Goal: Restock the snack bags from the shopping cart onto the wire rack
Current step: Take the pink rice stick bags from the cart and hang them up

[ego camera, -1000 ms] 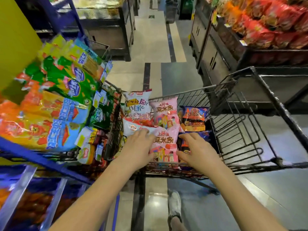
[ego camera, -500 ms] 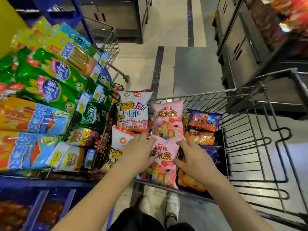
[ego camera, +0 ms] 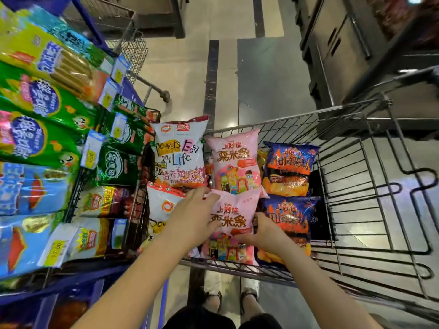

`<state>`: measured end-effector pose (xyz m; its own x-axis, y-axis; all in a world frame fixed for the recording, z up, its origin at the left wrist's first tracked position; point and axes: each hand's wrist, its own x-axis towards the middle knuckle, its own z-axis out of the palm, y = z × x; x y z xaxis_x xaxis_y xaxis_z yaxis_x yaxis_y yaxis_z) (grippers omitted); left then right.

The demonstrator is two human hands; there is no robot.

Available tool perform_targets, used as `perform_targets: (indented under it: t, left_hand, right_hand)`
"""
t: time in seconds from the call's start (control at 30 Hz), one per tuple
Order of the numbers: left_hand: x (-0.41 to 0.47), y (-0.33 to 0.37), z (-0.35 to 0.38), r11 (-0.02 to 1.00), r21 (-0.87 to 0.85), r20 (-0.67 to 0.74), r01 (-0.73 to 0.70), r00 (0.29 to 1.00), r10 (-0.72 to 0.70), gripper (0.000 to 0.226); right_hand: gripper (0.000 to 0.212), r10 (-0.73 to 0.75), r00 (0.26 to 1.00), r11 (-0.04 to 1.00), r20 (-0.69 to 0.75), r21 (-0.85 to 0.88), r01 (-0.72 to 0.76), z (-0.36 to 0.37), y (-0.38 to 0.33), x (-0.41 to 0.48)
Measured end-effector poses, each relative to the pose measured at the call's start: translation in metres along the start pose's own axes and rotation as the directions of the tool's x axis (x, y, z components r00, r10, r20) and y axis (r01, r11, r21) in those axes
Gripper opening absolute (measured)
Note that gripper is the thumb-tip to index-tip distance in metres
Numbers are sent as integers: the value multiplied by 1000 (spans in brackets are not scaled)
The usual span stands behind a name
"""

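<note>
- We see the shopping cart (ego camera: 344,110) standing in a store aisle. Snack bags lie inside it in two rows: white, pink, and blue-and-orange.
- The near pink bag (ego camera: 234,216) lies in the middle of the closer row, overlapping the bottom of the far pink bag (ego camera: 234,162).
- The left hand (ego camera: 192,219) has its grip closed on the near pink bag's left edge, fingers curled over the front.
- The right hand (ego camera: 264,233) is clamped on the bag's right edge, thumb on the front.
- The wire rack (ego camera: 71,200) stands just beside the cart on the left. It is packed with green, yellow and blue bags bearing price tags.
- The floor (ego camera: 237,20) is pale and glossy, with a dark strip (ego camera: 210,79) running away down the aisle. To the right we see greyer floor catching reflections.
- A dark cabinet (ego camera: 332,58) with long handles lines the right side of the aisle.
</note>
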<state>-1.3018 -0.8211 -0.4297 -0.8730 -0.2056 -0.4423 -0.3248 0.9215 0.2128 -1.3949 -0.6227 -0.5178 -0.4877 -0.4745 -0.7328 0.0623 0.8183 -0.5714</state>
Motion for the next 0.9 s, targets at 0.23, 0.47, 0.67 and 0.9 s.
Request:
perform_targets:
  t: [0.23, 0.47, 0.67, 0.9]
  left_hand:
    - [-2, -9, 3, 998, -62, -31, -21, 999, 20, 66]
    - [0, -11, 1, 991, -126, -62, -45, 997, 37, 63]
    - [5, -9, -10, 978, -203, -63, -47, 997, 35, 63]
    - [26, 3, -23, 951, -304, -41, -50, 998, 39, 65]
  right_hand:
    - [57, 2, 995, 967, 96, 252, -26, 18, 6, 23]
    - [58, 29, 997, 937, 77, 344, -54, 15, 14, 18]
    - [83, 61, 998, 904, 7, 423, -58, -2, 28, 6]
    - [68, 39, 997, 871, -66, 491, -2, -30, 36, -20]
